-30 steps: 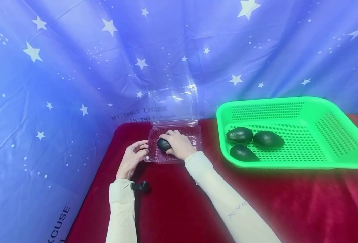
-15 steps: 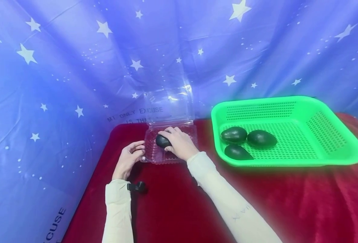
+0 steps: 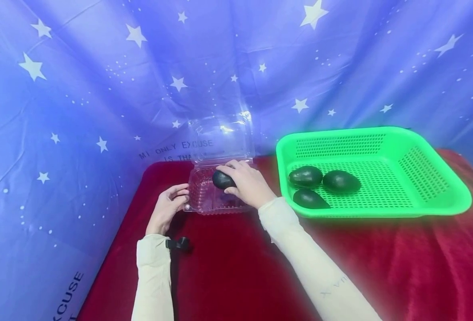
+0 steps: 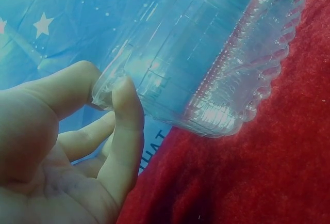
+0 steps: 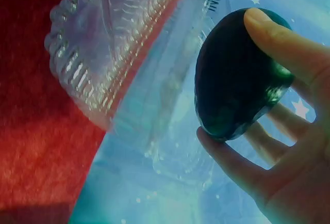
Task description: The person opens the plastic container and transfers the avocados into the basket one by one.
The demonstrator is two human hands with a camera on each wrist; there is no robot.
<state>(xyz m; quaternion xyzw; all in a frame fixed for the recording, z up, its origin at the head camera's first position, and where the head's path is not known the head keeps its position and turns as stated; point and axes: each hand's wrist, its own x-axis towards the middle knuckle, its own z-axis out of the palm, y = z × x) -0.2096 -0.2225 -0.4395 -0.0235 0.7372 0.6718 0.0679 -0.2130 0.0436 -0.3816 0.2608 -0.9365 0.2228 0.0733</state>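
A dark avocado (image 3: 222,179) is in my right hand (image 3: 249,185), which grips it with thumb and fingers over a clear plastic clamshell box (image 3: 198,196). In the right wrist view, the avocado (image 5: 237,74) appears raised above the box's ribbed base (image 5: 82,74). The box's lid (image 3: 220,138) stands up at the back, leaning by the curtain. At the box's front left corner, my left hand (image 3: 167,206) pinches the rim between thumb and finger, as the left wrist view shows on the box edge (image 4: 165,105).
To the right stands a green plastic basket (image 3: 413,211) with three dark avocados (image 3: 341,182) in its left part. A red cloth (image 3: 228,258) covers the table. A blue star-patterned curtain (image 3: 160,67) hangs behind and at the left.
My right hand has lifted the avocado slightly and moved it toward the back right of the box. The left hand stays at the box's corner. The head view has shifted a little.
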